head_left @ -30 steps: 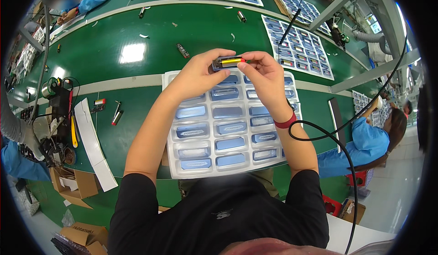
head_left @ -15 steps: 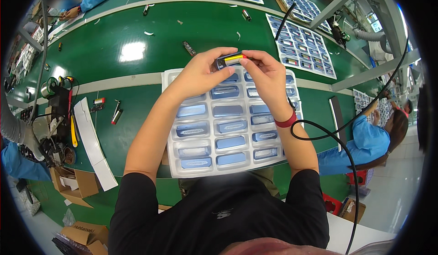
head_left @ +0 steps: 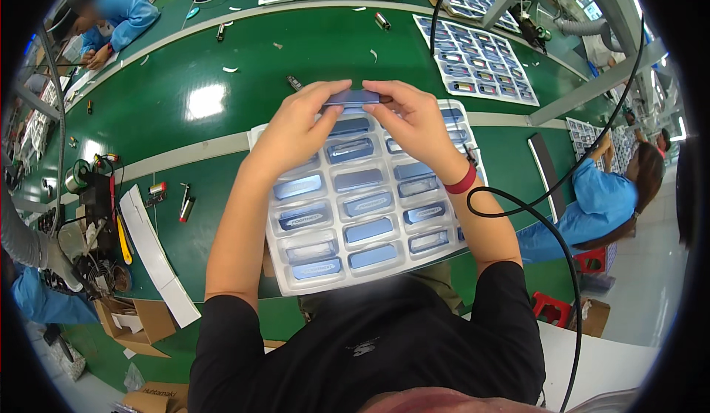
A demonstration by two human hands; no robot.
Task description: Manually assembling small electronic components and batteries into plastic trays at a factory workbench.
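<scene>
Above the far edge of a white moulded tray [head_left: 275,276], both my hands hold one slim blue rectangular casing [head_left: 353,98] level between them. My left hand [head_left: 302,126] grips its left end with thumb and fingers. At the right end, the thumb and fingers of my right hand [head_left: 416,123] are closed on it too. Its smooth side shows; the inside is hidden. Beneath, the tray's pockets carry several blue casings [head_left: 368,229], some smooth side up and others open side up.
On the left lie a white strip [head_left: 154,254], a battery cell with a small board [head_left: 157,189], a yellow-handled tool [head_left: 123,239] and a solder spool [head_left: 76,178]. Another filled tray [head_left: 481,62] is at far right. A black cable [head_left: 543,221] loops by my right forearm. Co-workers sit both sides.
The casing has been turned: the battery cell that showed in it is now hidden and a smooth blue side shows. My view has shifted slightly.
</scene>
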